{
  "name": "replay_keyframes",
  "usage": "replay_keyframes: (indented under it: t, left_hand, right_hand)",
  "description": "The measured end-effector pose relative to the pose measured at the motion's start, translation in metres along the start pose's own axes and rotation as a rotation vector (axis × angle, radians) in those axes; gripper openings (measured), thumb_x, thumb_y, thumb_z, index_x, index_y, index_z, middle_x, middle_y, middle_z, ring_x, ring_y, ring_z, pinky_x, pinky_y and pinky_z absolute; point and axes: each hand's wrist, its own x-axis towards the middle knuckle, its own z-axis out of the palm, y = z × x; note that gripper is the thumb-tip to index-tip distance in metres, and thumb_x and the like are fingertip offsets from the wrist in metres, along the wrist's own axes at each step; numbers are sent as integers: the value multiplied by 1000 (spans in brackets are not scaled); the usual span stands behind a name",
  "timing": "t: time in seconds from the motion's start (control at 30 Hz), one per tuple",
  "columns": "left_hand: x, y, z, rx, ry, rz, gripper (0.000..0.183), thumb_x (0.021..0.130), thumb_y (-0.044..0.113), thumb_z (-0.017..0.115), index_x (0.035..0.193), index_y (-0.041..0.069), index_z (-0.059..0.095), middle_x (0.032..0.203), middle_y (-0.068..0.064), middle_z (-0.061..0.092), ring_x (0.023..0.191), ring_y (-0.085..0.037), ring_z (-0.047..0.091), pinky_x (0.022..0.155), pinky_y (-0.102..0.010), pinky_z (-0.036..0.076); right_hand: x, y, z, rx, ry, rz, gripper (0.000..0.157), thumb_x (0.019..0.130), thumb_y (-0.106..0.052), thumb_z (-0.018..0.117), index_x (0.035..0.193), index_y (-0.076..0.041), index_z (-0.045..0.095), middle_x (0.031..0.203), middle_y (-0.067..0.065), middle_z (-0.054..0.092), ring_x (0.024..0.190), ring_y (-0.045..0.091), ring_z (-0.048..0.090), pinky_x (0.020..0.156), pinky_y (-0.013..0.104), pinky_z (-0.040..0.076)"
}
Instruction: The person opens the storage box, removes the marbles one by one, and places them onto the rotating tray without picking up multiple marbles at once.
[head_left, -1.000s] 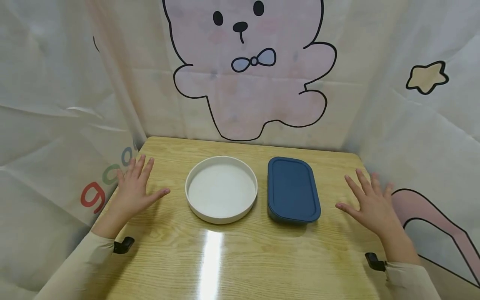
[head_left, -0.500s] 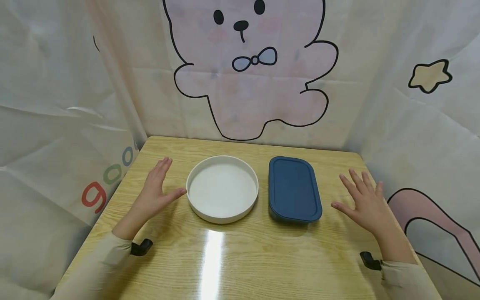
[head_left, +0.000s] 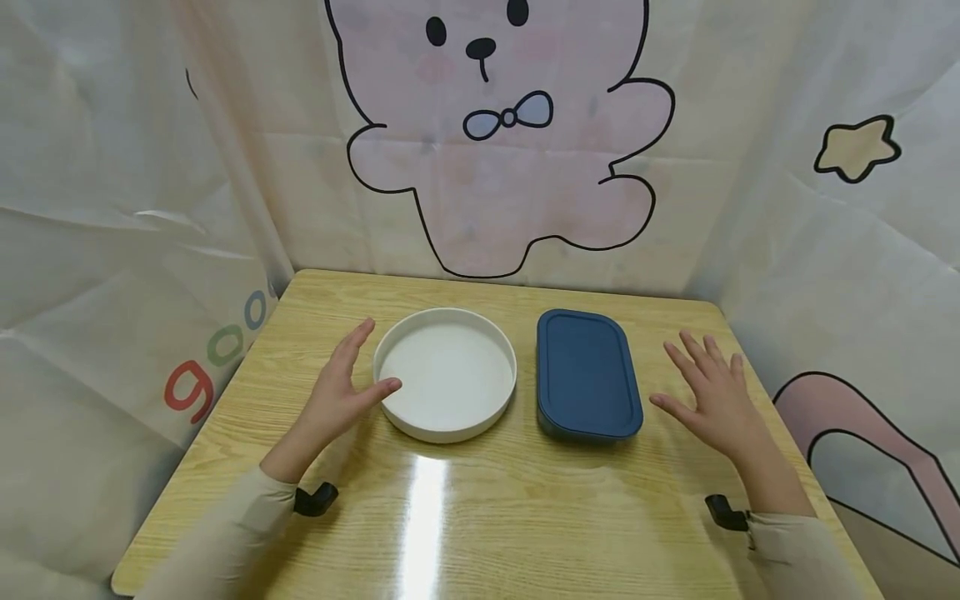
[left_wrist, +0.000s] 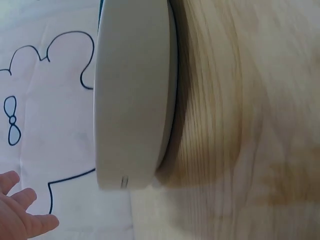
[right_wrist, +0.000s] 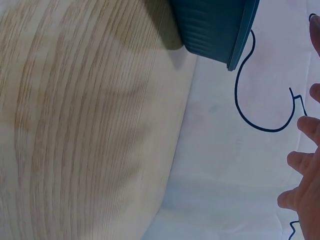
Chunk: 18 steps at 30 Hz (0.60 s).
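Note:
A round, shallow white dish (head_left: pixel 446 375) with a low upright wall stands on the wooden table; nothing lies in it. To its right is a rectangular dark blue box (head_left: pixel 587 375) with its lid on. My left hand (head_left: pixel 337 400) is at the dish's left side, fingers extended, the thumb tip overlapping the rim in the head view. In the left wrist view the dish's side wall (left_wrist: pixel 132 95) appears apart from the fingertips. Right of the box, my right hand (head_left: pixel 716 404) hovers with spread fingers, touching nothing. The right wrist view shows the box's ribbed side (right_wrist: pixel 212 27).
The light wooden table (head_left: pixel 510 533) reflects a bright strip of light near its front. A printed cloth (head_left: pixel 480 192) with a cartoon bear hangs along the back edge, and similar cloth walls close in the left and right sides.
My left hand has moved right, from the table's left edge to the dish's side, its fingers drawing together. The right hand has shifted slightly left towards the box. Dish and box have stayed put.

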Motion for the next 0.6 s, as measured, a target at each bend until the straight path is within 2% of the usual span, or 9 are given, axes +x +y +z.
replay_keyframes:
  t: [0.1, 0.33, 0.4, 0.6]
  left_hand:
    - [-1, 6, 5, -64, -5, -11, 95, 87, 40, 84, 163, 35, 27, 168, -2, 28, 154, -35, 24, 117, -68, 28]
    - [-1, 19, 20, -206, 13, 53, 86, 90, 21, 82, 161, 21, 35, 165, -3, 33, 154, -29, 27, 123, -58, 26]
    - [0, 23, 27, -255, 9, 75, 84, 90, 17, 81, 160, 20, 36, 165, -4, 34, 153, -28, 28, 124, -55, 25]
    - [-2, 44, 51, -374, -38, 90, 82, 91, 17, 81, 159, 27, 38, 163, 0, 38, 151, -27, 33, 124, -51, 26]
  right_hand:
    - [2, -5, 0, 18, -1, -10, 91, 90, -43, 78, 164, -22, 30, 171, 14, 19, 157, 44, 5, 116, 77, -6]
    - [6, -11, 6, 49, 20, -44, 87, 90, -37, 78, 162, -19, 34, 170, 15, 22, 158, 41, 5, 118, 74, -4]
    - [5, -13, 8, 67, 25, -55, 87, 90, -36, 79, 162, -18, 35, 169, 17, 24, 158, 41, 6, 118, 74, -4]
    - [7, -19, 12, 95, 37, -97, 88, 88, -36, 80, 162, -19, 34, 167, 18, 26, 158, 41, 8, 120, 73, -3]
